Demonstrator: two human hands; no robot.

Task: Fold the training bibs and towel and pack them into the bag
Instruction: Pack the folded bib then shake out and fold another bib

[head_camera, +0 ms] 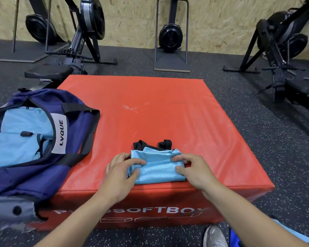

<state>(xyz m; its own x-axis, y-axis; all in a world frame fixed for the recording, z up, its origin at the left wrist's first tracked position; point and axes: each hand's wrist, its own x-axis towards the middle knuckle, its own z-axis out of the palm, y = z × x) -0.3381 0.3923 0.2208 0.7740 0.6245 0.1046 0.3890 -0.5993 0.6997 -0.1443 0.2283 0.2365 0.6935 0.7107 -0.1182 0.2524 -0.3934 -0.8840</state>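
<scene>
Hands [120, 169] [193, 168] — folded blue bib [159, 168], black-trimmed

In front of me a red soft box [168, 113] sits on speckled black floor [257, 136], with rowing machines [89, 20] along the far chipboard wall [132, 18].

we've got loads of bare red box [168, 107] beyond the folded blue cloth [159, 168], only the navy bag [43, 177] crowds its left edge, mouth gaping open.

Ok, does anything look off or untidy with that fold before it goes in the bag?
Slightly: black straps poke out past the far edge of the folded blue bib, untucked. A white scuff marks the red box top. Nothing spilled or torn.
</scene>
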